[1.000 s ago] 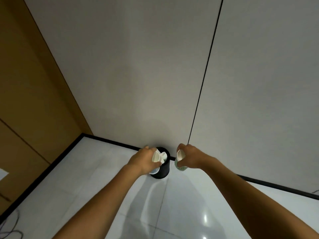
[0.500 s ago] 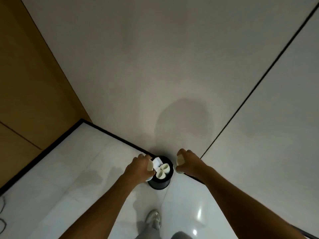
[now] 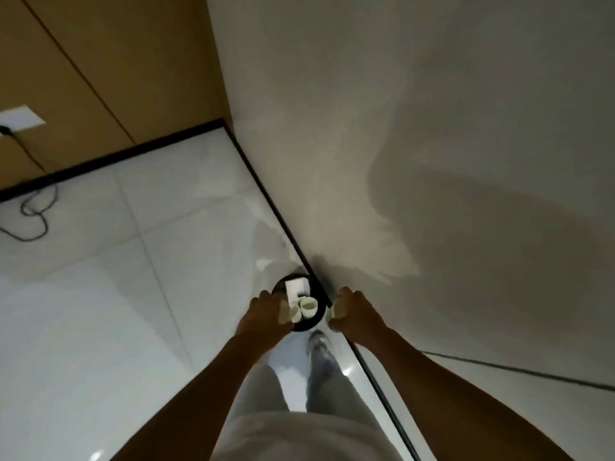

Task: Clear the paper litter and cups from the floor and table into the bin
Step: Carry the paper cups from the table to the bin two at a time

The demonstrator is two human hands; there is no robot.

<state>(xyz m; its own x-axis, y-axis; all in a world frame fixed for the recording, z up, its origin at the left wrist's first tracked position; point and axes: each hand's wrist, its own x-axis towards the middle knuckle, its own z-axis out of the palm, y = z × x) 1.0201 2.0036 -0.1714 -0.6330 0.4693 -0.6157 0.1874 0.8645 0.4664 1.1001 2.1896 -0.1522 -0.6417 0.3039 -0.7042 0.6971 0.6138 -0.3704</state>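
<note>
Head view, near to far: both forearms reach down over the floor. Left hand [image 3: 266, 316] curls round a pale paper cup [image 3: 285, 311] above the bin's near rim; right hand [image 3: 357, 312] grips another cup [image 3: 333, 311] just right of the bin [image 3: 278, 286]. Bin stands against the skirting, already holding a cup [image 3: 307, 307] and white paper [image 3: 296, 287]. Judged: cups light, thin-walled, easily crushed; hold round the sidewall, gently. Cable [image 3: 33, 214] lies far left.

The person wears a light grey top [image 3: 309, 437]; both arms are bare, with no sleeves showing; the trousers [image 3: 263, 387] are pale grey; near the bin [image 3: 279, 284], one whitish shoe [image 3: 317, 337] shows.
</note>
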